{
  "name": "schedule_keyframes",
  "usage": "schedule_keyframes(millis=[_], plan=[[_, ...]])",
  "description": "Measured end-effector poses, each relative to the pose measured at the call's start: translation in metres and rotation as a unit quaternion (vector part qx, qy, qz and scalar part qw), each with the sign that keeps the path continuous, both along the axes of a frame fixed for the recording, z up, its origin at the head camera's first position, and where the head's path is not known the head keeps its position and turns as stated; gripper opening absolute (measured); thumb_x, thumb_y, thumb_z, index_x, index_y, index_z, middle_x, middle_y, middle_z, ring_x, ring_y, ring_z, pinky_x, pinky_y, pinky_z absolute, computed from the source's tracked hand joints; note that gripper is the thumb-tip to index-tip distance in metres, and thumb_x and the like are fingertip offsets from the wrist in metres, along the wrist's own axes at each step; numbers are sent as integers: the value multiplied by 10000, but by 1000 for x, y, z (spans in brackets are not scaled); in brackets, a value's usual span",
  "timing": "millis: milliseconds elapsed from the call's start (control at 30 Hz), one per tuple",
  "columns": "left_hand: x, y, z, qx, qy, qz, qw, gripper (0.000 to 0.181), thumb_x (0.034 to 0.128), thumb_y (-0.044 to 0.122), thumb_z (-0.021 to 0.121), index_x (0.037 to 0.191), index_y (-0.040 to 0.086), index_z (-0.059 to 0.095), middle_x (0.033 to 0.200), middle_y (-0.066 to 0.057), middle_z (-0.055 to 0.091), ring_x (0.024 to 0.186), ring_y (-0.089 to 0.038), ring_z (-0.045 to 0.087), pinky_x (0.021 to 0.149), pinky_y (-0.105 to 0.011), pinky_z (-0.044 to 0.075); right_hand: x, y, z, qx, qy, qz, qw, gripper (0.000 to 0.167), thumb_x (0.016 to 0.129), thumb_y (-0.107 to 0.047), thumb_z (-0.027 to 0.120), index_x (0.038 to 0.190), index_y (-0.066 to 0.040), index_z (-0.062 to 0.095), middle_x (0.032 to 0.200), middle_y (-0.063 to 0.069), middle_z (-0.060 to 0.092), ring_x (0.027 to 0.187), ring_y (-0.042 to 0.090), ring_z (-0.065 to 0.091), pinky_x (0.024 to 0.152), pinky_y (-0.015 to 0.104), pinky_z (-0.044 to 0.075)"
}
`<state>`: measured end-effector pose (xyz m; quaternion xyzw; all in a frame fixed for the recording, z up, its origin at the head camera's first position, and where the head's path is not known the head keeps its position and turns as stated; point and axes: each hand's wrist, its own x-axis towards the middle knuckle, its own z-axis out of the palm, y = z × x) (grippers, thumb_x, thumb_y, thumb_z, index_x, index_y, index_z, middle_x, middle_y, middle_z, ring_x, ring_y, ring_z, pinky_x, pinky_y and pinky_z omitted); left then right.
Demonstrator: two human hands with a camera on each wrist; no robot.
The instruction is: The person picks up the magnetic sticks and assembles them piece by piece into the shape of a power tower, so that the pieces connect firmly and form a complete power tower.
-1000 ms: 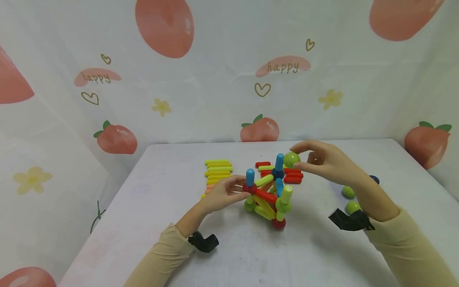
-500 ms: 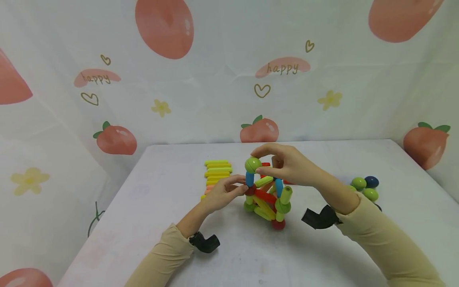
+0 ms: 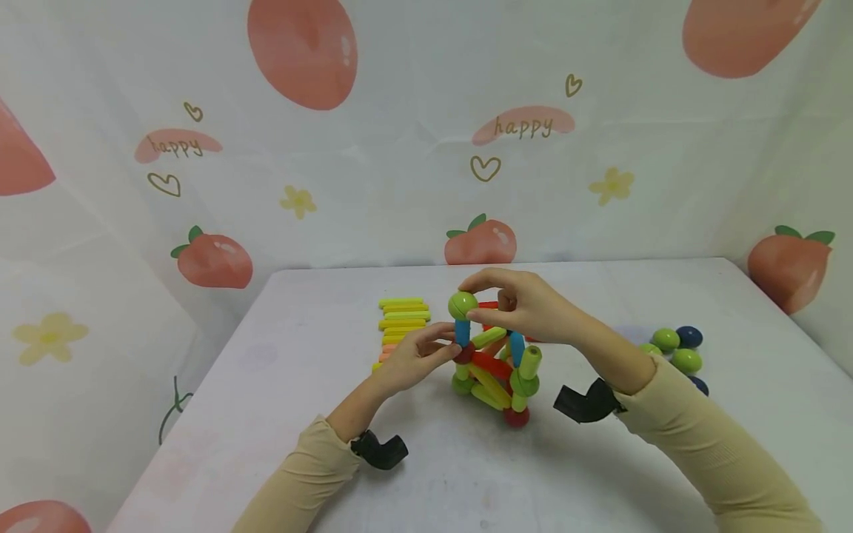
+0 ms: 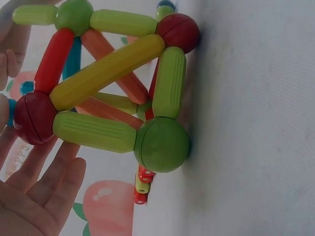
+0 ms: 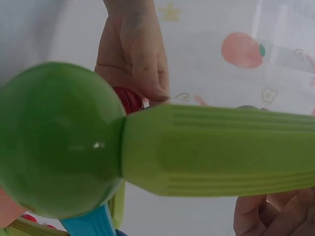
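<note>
A frame of coloured magnetic rods and balls [image 3: 492, 366] stands on the white table. My left hand [image 3: 415, 360] holds its left upper corner, with thumb and fingers at a red ball [image 4: 34, 118]. From that ball a blue rod [image 3: 463, 332] rises upright. On top of the rod sits a light green ball [image 3: 463, 305], pinched between thumb and index finger of my right hand [image 3: 526, 305]. A light green rod [image 3: 530, 363] sticks up from the green ball [image 5: 59, 140] at the front right corner. Part of the frame's back is hidden by my right hand.
Yellow, green and orange rods [image 3: 404, 323] lie in a row at the back left. Red rods [image 3: 489, 305] lie behind the frame, partly covered. Several loose green and dark blue balls [image 3: 686, 360] rest at the right. A printed cloth [image 3: 373, 163] hangs behind the table.
My right hand has carried the light green ball leftward onto the blue rod above the red ball. My left hand has stayed at the red ball.
</note>
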<state>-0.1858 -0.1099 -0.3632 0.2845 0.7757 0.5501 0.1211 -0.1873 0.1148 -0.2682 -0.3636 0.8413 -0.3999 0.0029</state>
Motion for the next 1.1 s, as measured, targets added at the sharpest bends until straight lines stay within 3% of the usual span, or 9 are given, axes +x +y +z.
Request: schedule_keyframes(millis=[167, 300, 400, 500, 667, 867, 1033, 1100], plan=[[-1, 1, -1, -69, -62, 86, 9999, 412, 946, 249, 540, 1312, 63, 501, 1279, -193, 559, 1111, -353, 597, 940, -396, 507, 0, 3, 0, -18, 39, -27, 10000, 351, 854, -181, 677, 1192, -136, 593, 1190, 73, 637, 485, 138, 480, 428, 224, 410], [-2, 3, -2, -93, -93, 148, 9998, 398, 945, 221, 543, 1305, 56, 507, 1284, -193, 559, 1099, -349, 605, 935, -385, 511, 0, 19, 0, -114, 305, -211, 9992, 306, 868, -144, 654, 1168, -117, 602, 1132, 73, 659, 570, 163, 551, 493, 218, 455], [-1, 3, -2, -127, -24, 215, 9997, 361, 946, 177, 539, 1283, 47, 523, 1264, -196, 568, 1083, -345, 610, 916, -368, 522, -1, 42, 2, -41, 529, -592, 9968, 245, 876, -123, 637, 1120, -103, 621, 1052, 74, 680, 635, 110, 571, 542, 208, 473], [0, 3, -2, -138, 24, 270, 9995, 333, 946, 141, 531, 1264, 42, 536, 1243, -195, 577, 1071, -340, 614, 901, -357, 529, -2, 70, -1, 229, 419, -1037, 9935, 221, 889, -140, 622, 1105, -93, 626, 1022, 91, 676, 672, 62, 578, 582, 204, 497], [1, 4, -1, -117, -8, 312, 9994, 321, 945, 149, 535, 1251, 54, 543, 1237, -183, 582, 1076, -336, 612, 905, -361, 528, -12, 124, -21, 1089, -476, -1500, 9815, 290, 901, -221, 615, 1150, -74, 596, 1056, 119, 651, 716, 92, 585, 626, 211, 518], [1, 4, -2, -108, -11, 311, 9995, 323, 944, 143, 533, 1254, 51, 542, 1236, -186, 582, 1079, -344, 609, 906, -369, 527, -21, 185, -60, 1914, -1707, -1399, 9564, 419, 875, -248, 643, 1198, 1, 550, 1130, 208, 622, 746, 110, 588, 625, 237, 515], [1, 4, -3, -113, -40, 315, 9994, 324, 946, 146, 532, 1255, 48, 538, 1238, -189, 579, 1079, -345, 608, 906, -365, 527, -23, 210, -79, 2226, -2210, -1379, 9395, 465, 831, -226, 683, 1194, 33, 549, 1154, 263, 590, 885, 180, 582, 657, 269, 507], [1, 4, -3, -111, -53, 317, 9994, 327, 946, 146, 531, 1258, 47, 535, 1241, -192, 577, 1080, -347, 608, 908, -366, 526, -23, 211, -83, 2306, -2212, -1401, 9371, 448, 815, -219, 696, 1163, 32, 570, 1122, 245, 602, 945, 208, 565, 672, 278, 502]])
